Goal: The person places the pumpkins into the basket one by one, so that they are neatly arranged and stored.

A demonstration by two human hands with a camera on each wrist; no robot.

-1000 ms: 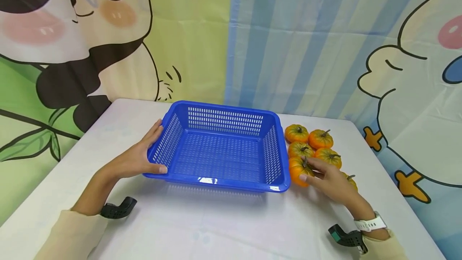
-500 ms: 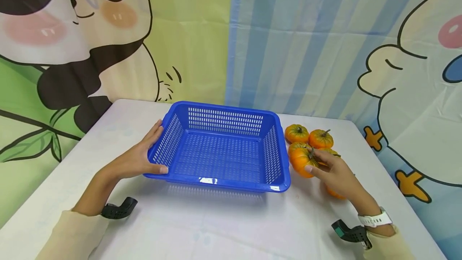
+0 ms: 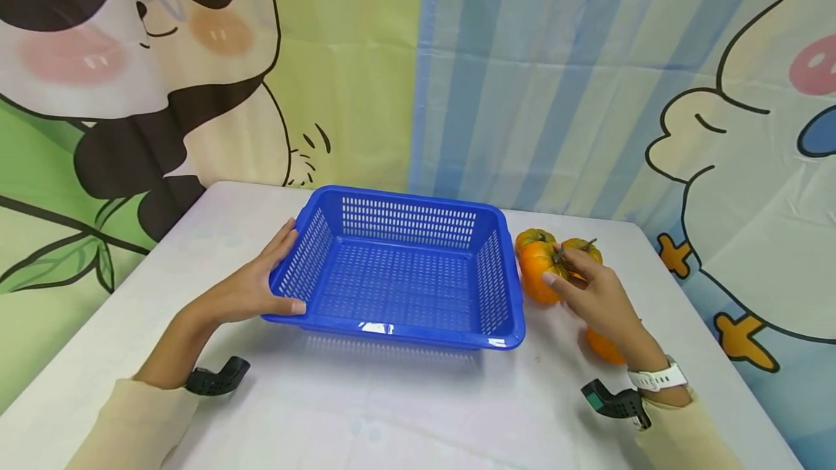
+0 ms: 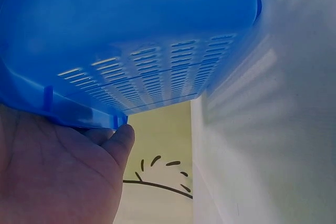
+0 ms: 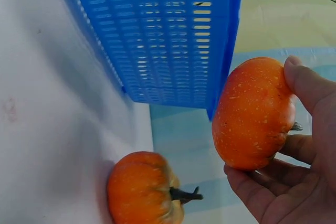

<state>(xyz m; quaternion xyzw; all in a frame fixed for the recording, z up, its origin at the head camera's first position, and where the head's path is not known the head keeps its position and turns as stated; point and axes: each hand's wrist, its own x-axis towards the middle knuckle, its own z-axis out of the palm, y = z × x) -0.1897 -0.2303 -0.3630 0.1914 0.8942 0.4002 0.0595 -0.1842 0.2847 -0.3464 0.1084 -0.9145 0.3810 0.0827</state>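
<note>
A blue slotted basket stands on the white table. My left hand grips its left end, thumb over the front corner; in the left wrist view the palm lies against the rim of the basket. Beside the right rim, my right hand holds an orange pumpkin between thumb and fingers. The right wrist view shows this pumpkin off the table, close to the basket wall, with another pumpkin below. Nothing lies inside the basket.
Behind the held pumpkin are two others, one near the basket and one farther right. Another pumpkin is partly hidden by the right forearm. A patterned curtain hangs behind the table.
My right hand has lifted the pumpkin from beside the basket's front right corner and moved it toward the back, over other pumpkins. The left hand and basket have hardly moved.
</note>
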